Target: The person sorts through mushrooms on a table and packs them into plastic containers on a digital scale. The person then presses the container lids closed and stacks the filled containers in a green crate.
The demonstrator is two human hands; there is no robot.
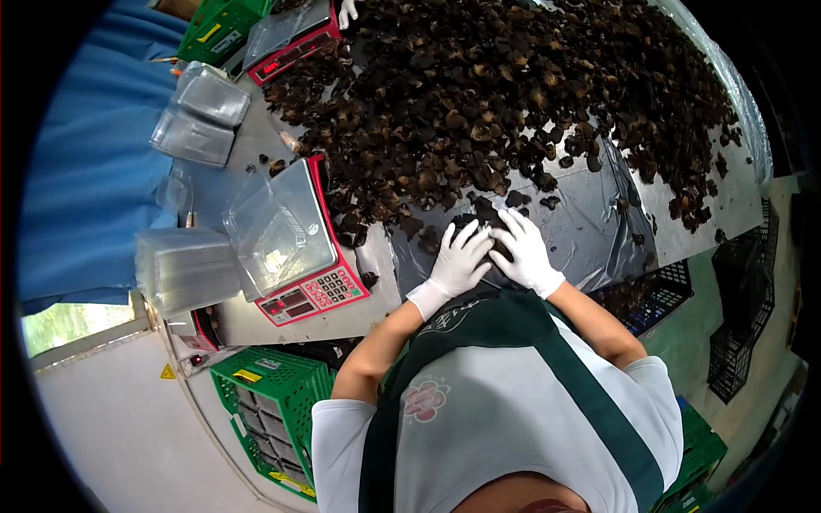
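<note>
My left hand (462, 258), in a white glove, lies over a small cluster of dark mushroom-like pieces (484, 208) near the table's front edge. Close beside it, my right hand (525, 253) is gloved in white too and rests on the same cluster from the right. The fingers of both hands are stretched out, and the fingertips nearly meet. What lies under the palms is partly hidden. Beyond them a large heap of the dark brown pieces (479, 111) spreads over the table, partly on black plastic sheeting (590, 214).
To the left stands a red scale (315, 295) with a clear plastic tray (278, 222) on it. Stacks of clear trays (186, 269) sit further left. At the back are a second scale (295, 51) and another person's gloved hand (347, 14). Green crates (265, 410) stand below.
</note>
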